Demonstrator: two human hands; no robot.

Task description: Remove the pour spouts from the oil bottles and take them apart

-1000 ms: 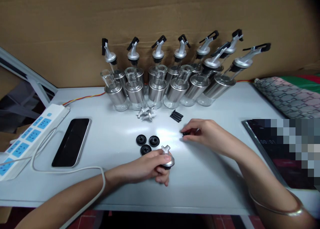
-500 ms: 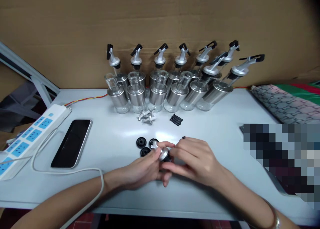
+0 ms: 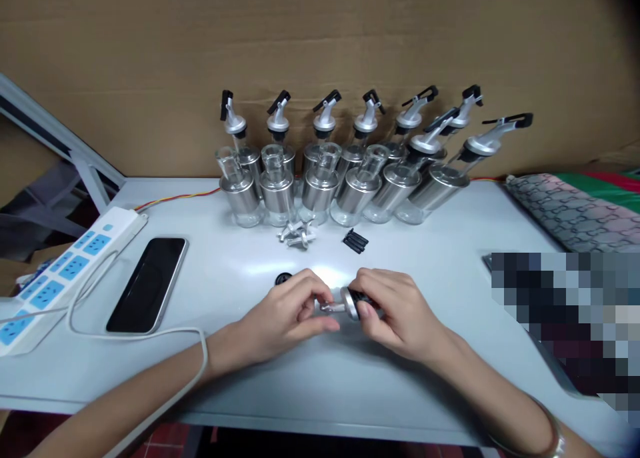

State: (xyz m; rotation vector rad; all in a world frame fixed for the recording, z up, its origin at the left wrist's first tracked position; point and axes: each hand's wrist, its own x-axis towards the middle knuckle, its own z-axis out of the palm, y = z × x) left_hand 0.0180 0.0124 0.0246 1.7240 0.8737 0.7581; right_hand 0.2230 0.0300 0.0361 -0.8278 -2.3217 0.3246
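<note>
Pinched in my right hand (image 3: 403, 311) is a silver bottle pourer (image 3: 351, 303), gripped at its black ribbed stopper with the spout pointing left. My left hand (image 3: 287, 311) is at the spout's tip, thumb and fingers apart around it; contact with the tip is unclear. Behind the left hand, a black rubber disc (image 3: 283, 279) partly shows. Farther back lie several loose silver spouts (image 3: 299, 234) in a pile and several small black levers (image 3: 355, 240).
Steel-sleeved glass bottles (image 3: 277, 198) stand in rows at the back, some topped with pourers and some open-necked. To the left are a phone (image 3: 147, 286), a power strip (image 3: 75, 271) and a white cable (image 3: 165, 340). A patterned cushion-like item (image 3: 555, 215) lies right.
The pourer has gone from my left hand's fingers to my right hand's grip and turned so its spout lies leftward. My left hand has loosened and now hides most of the black discs.
</note>
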